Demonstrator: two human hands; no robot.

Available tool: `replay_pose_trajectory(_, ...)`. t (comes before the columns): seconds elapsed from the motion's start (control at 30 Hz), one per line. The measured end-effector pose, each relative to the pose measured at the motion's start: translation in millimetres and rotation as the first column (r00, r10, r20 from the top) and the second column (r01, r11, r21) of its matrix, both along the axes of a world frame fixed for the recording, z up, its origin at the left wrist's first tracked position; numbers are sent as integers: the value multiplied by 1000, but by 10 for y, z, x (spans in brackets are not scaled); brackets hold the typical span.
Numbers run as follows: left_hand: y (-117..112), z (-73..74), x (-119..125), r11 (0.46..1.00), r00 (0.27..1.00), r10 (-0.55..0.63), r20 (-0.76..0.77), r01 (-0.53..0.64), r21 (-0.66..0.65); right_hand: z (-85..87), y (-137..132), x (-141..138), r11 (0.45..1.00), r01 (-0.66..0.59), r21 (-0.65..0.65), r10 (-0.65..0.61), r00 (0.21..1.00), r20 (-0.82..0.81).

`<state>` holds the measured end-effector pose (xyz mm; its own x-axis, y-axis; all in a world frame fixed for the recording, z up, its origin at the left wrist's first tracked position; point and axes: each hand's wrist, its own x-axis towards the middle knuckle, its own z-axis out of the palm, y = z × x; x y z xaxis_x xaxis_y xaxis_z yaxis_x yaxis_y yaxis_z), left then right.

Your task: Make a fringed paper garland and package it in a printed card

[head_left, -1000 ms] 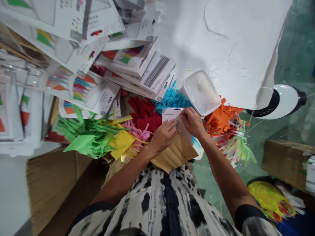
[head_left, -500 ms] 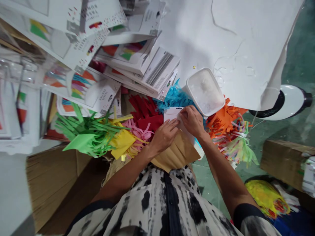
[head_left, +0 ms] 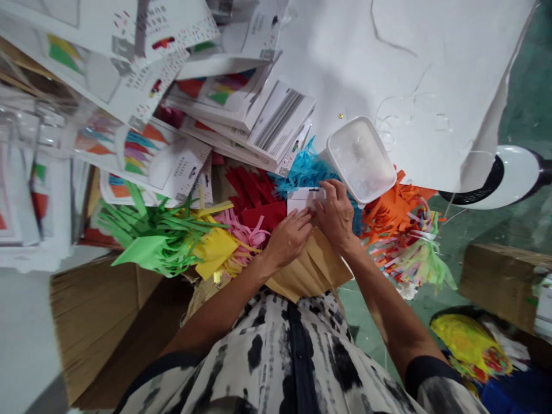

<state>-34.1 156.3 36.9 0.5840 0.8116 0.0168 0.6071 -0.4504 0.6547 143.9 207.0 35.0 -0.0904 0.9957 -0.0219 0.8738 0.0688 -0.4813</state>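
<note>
My left hand (head_left: 288, 240) and my right hand (head_left: 336, 215) both hold a small white card (head_left: 301, 200), the left at its lower edge and the right pinching its right end. Under the hands lies a fan of tan kraft paper (head_left: 314, 267). Cut paper fringes surround them: red (head_left: 254, 192), blue (head_left: 304, 172), pink (head_left: 239, 230), yellow (head_left: 214, 250), green (head_left: 159, 236) and orange (head_left: 388, 215). A white plastic tub (head_left: 361, 161) sits just above my right hand. The card's lower part is hidden behind my right hand.
Stacks of printed packaged cards (head_left: 276, 121) spread across the upper left, beside a large white sheet (head_left: 422, 69). A cardboard box (head_left: 99, 322) stands at lower left, another (head_left: 502, 282) at right. A multicoloured fringe bundle (head_left: 468, 345) lies at lower right on the green floor (head_left: 521, 75).
My right hand has shifted up and left along the card, now covering its lower part. The left hand stays on the card, and the whole view has drifted slightly.
</note>
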Motion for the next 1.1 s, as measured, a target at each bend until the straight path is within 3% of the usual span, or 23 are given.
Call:
replay_pose_trajectory(0.07,-2,3,-3,1000,1000,-3,-1,3,-10,-6,2,10,999,-43,-10,43,999,9)
replay_pose_trajectory(0.17,-4,1,-3,1000,1000,-3,-1,2,-20,19,45,65,966,-244,-79,247,969,24)
replay_pose_trajectory(0.23,-1,-10,-1,1000,1000,8,2,-8,-22,84,44,125,952,-297,-78,301,953,40)
replay_pose_trajectory(0.3,11,-18,-4,999,999,24,28,-23,-39,190,-42,201,972,-234,-28,235,970,59)
replay_pose_trajectory(0.4,48,17,-36,993,989,58,135,-43,-108,343,-363,326,1000,14,0,-14,999,38)
replay_pose_trajectory(0.5,94,155,-120,965,962,138,235,-78,-249,346,-758,405,927,305,-220,-322,945,-47)
replay_pose_trajectory(0.6,142,371,-276,923,955,213,208,-127,-364,239,-988,416,836,341,-431,-446,879,-169)
replay_pose_trajectory(0.7,229,590,-522,912,955,266,134,-205,-355,253,-1034,425,844,298,-446,-453,841,-296)
replay_pose_trajectory(0.77,325,704,-731,905,944,316,90,-272,-326,397,-1042,480,861,266,-433,-442,812,-380)
replay_pose_trajectory(0.9,564,811,-1174,895,924,381,3,-368,-253,886,-1138,708,895,248,-371,-413,776,-476)
replay_pose_trajectory(1.0,704,782,-1417,892,915,398,-68,-403,-203,1233,-1245,840,908,316,-276,-413,791,-452)
replay_pose_trajectory(1.1,768,690,-1520,901,918,373,-133,-393,-184,1454,-1322,846,892,397,-217,-452,768,-453)
